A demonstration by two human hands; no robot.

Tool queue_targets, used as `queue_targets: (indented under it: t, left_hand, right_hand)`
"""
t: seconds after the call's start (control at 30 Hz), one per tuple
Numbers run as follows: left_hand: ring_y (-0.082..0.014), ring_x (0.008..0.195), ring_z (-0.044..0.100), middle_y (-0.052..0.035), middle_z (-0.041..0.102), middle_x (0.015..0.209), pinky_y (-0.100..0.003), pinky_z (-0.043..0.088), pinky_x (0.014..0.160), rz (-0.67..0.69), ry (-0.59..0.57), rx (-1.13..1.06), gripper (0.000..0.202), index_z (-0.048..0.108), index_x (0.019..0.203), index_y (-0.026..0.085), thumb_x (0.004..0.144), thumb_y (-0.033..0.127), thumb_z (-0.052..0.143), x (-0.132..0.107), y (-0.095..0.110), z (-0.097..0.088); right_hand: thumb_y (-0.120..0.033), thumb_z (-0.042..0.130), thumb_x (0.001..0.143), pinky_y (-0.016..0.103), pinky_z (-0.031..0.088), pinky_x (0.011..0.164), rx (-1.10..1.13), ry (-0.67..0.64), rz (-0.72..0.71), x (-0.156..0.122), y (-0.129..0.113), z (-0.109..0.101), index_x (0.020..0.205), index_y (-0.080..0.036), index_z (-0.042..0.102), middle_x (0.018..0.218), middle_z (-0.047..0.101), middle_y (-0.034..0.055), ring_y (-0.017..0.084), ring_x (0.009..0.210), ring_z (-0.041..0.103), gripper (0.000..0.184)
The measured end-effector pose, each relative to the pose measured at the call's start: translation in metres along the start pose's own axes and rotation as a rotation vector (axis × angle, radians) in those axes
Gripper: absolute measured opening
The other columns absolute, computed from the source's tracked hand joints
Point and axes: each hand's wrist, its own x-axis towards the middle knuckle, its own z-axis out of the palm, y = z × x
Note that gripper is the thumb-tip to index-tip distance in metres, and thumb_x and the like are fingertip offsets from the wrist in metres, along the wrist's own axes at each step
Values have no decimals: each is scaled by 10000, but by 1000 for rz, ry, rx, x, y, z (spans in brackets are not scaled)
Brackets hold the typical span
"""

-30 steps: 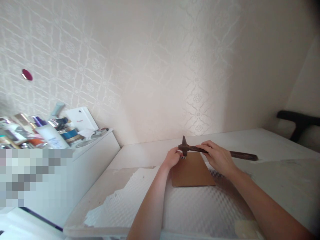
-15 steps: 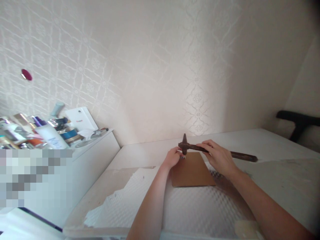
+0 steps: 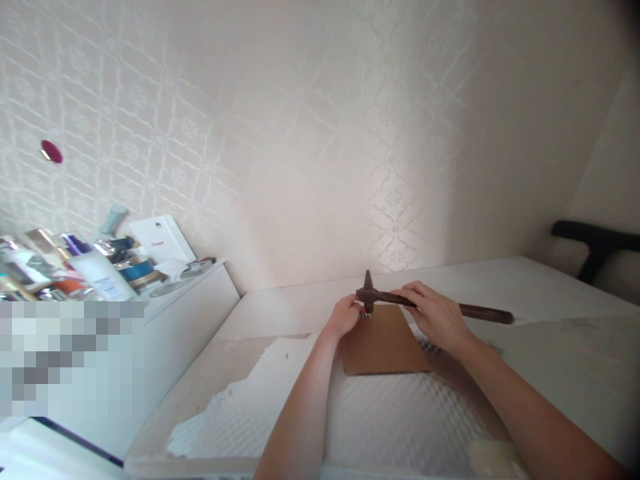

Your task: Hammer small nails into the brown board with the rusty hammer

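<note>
My right hand (image 3: 435, 313) is closed around the wooden handle of a hammer (image 3: 369, 295), held level with its head to the left. The hammer head, one end tapering upward to a point, hangs over the top left corner of a flat brown board (image 3: 384, 347). At that same corner my left hand (image 3: 347, 315) has its fingers pinched together, right beside the hammer head. A small black-and-white striped thing (image 3: 366, 316) shows at those fingertips; its kind is too small to tell. The board lies on a white textured sheet (image 3: 400, 413).
On the left, a white cabinet (image 3: 185, 327) bears several bottles, jars and a white box (image 3: 163, 239). A patterned wall (image 3: 310, 167) rises behind the pale tabletop (image 3: 565, 360). Part of a black chair (image 3: 595, 247) stands at the right.
The hammer and both hands are almost where they were, with the hammer head a touch lower. The view has shifted very slightly.
</note>
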Motion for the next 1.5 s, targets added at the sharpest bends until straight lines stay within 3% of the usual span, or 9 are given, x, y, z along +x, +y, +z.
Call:
queue_targets:
  t: [0.4,0.7,0.83,1.03,1.2,1.33,1.5]
  left_hand:
    - [-191,944,593,-45,698,962,-307,429,898,-36,-5,-5,344,660,968,156,718,121,426,0,1,0]
    - [-171,874,629,-67,700,908,-267,452,817,-60,52,-31,337,648,958,133,739,90,396,-5,7,-3]
    - [-179,904,622,-68,700,925,-276,446,835,-86,103,37,319,654,960,146,780,114,393,-6,8,-9]
    - [-231,1131,533,-131,625,1158,-332,351,994,-188,211,321,311,629,1047,136,784,148,465,-11,3,-29]
    - [-303,1253,421,-166,517,1302,-441,299,1031,-343,135,439,464,551,1178,164,748,334,586,-17,-1,-37]
    - [-320,1335,294,-159,392,1416,-532,241,1049,-417,60,560,630,431,1314,215,756,483,548,-18,-2,-36]
    - [-319,1363,239,-144,309,1470,-548,226,1057,-449,12,616,682,356,1371,232,773,532,489,-17,-2,-35]
  right_hand:
    - [-134,459,833,238,479,612,9,-10,12,0,0,0,1126,-274,597,1033,622,16,144,852,617,353]
    - [-158,453,850,237,477,599,-10,2,25,0,0,-1,1124,-280,596,1033,625,14,144,839,621,333]
    - [-162,449,859,234,478,609,-10,6,26,0,-1,-1,1109,-274,602,1027,627,11,143,847,620,314]
    - [-175,425,878,231,469,604,-7,-4,37,-1,0,1,1113,-275,593,1048,622,9,140,853,619,305]
    - [-179,432,884,236,468,625,-13,1,52,-1,0,2,1120,-270,586,1060,615,5,142,867,614,296]
    - [-154,450,873,244,471,636,-11,-21,40,-1,0,2,1119,-268,587,1063,614,-2,143,873,614,304]
    - [-160,450,876,242,469,629,-13,2,40,-1,0,3,1119,-272,588,1066,615,2,143,875,614,301]
